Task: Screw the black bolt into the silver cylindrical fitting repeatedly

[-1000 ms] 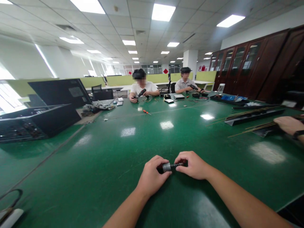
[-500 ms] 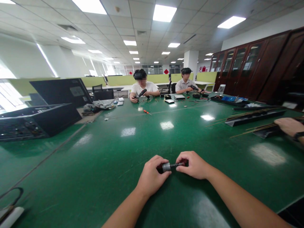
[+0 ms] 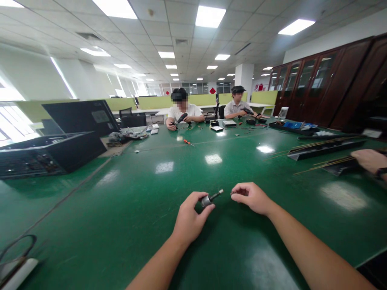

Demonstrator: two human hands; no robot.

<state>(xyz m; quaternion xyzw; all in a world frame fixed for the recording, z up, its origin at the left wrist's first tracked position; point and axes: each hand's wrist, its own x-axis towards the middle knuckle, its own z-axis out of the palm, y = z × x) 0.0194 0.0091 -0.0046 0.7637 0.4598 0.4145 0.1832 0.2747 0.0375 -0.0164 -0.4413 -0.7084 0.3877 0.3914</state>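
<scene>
Finishes: mostly gloss, some matt

Table (image 3: 145,181) is shining smooth, throwing back bright patches. Grey cylinder (image 3: 206,201) is giving a metallic sheen; its thin shaft (image 3: 215,196) is looking like darker metal. Screwdriver handle (image 3: 187,141) is looking like orange plastic. Cabinets (image 3: 344,82) are showing polished dark wood and glass. Large panel (image 3: 75,114) is reading matt black.

Case (image 3: 77,155) is sitting well left of left hand (image 3: 190,217); screwdriver (image 3: 187,142) is lying straight ahead of that hand. Rails (image 3: 325,150) are resting ahead-right of right hand (image 3: 254,198), cabinets (image 3: 343,88) standing beyond.
</scene>
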